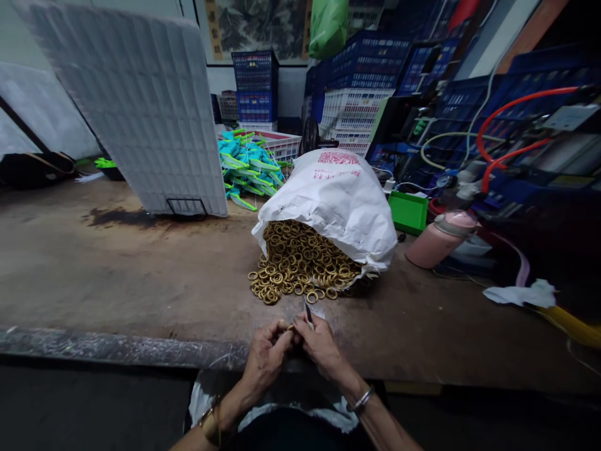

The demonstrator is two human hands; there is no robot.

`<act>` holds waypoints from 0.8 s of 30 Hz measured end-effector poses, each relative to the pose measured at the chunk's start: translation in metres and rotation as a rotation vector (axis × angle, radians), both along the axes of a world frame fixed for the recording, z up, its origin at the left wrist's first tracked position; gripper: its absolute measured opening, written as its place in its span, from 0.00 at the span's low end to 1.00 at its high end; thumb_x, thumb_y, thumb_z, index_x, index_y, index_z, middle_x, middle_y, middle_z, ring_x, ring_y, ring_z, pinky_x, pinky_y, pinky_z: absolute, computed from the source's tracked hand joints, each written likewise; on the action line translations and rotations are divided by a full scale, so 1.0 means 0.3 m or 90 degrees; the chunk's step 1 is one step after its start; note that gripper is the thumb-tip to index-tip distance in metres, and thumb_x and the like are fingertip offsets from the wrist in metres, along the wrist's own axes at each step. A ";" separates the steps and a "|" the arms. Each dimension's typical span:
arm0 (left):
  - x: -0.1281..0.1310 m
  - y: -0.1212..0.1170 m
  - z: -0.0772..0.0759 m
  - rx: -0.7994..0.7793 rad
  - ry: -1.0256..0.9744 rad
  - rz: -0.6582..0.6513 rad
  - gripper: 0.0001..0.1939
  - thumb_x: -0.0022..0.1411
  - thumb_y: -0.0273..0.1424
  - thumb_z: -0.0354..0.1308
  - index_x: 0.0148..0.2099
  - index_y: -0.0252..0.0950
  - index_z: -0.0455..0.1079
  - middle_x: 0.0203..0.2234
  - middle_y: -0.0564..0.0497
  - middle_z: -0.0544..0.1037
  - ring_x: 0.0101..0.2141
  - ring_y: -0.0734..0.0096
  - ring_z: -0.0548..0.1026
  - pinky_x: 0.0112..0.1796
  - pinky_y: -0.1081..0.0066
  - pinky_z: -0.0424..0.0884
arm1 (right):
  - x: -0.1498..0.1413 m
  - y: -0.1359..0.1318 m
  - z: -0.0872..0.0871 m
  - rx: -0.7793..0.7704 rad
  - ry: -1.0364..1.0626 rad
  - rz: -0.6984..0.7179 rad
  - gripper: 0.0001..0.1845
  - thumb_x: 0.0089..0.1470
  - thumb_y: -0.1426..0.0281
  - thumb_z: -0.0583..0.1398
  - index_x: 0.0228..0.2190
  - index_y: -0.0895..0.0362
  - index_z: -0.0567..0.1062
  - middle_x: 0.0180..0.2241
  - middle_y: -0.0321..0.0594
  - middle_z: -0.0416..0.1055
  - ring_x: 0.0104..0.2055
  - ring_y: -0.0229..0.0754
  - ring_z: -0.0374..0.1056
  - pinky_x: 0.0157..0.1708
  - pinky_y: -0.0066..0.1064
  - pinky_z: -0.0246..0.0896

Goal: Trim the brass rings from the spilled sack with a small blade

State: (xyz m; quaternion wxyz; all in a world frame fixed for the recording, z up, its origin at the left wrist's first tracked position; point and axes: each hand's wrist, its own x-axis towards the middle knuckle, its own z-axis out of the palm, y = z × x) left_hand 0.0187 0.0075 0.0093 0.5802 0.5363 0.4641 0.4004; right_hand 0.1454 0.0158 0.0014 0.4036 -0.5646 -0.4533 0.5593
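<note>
My left hand and my right hand meet at the near edge of the workbench, fingers curled together. Between the left fingertips sits a small brass ring. The right hand pinches a thin dark tool that points upward. Just beyond the hands, a heap of brass rings spills from the mouth of a white woven sack lying on its side.
A white gridded panel leans at the back left. Teal and green plastic parts lie behind the sack. A green box and a pink bottle sit to the right, with hoses, machinery and stacked blue crates beyond.
</note>
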 end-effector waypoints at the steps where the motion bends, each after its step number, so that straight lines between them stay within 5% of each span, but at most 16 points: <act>1: -0.001 -0.001 0.000 -0.034 -0.018 -0.003 0.11 0.55 0.38 0.53 0.28 0.34 0.65 0.17 0.57 0.66 0.18 0.80 0.61 0.20 0.79 0.58 | 0.002 0.002 0.006 0.022 -0.021 -0.001 0.12 0.48 0.61 0.54 0.21 0.56 0.63 0.16 0.27 0.57 0.16 0.29 0.48 0.16 0.22 0.45; 12: -0.020 -0.003 0.025 -0.215 -0.150 -0.015 0.19 0.50 0.47 0.56 0.27 0.35 0.60 0.15 0.59 0.65 0.13 0.84 0.59 0.15 0.81 0.55 | 0.010 0.008 0.034 0.154 -0.197 0.030 0.14 0.53 0.63 0.48 0.22 0.56 0.65 0.18 0.32 0.61 0.22 0.34 0.58 0.23 0.24 0.52; 17: -0.014 -0.001 0.024 -0.211 -0.154 0.022 0.19 0.49 0.47 0.56 0.29 0.36 0.59 0.18 0.58 0.67 0.14 0.84 0.60 0.16 0.81 0.57 | 0.038 -0.006 0.010 0.229 -0.466 0.088 0.08 0.48 0.74 0.49 0.27 0.56 0.67 0.22 0.36 0.66 0.24 0.37 0.60 0.25 0.26 0.49; 24: -0.016 0.002 0.007 -0.159 -0.116 0.022 0.19 0.51 0.48 0.55 0.30 0.36 0.59 0.19 0.57 0.67 0.15 0.83 0.62 0.16 0.81 0.58 | 0.017 -0.025 0.015 0.229 -0.567 0.185 0.16 0.38 0.81 0.48 0.30 0.56 0.67 0.27 0.37 0.71 0.29 0.37 0.64 0.28 0.25 0.47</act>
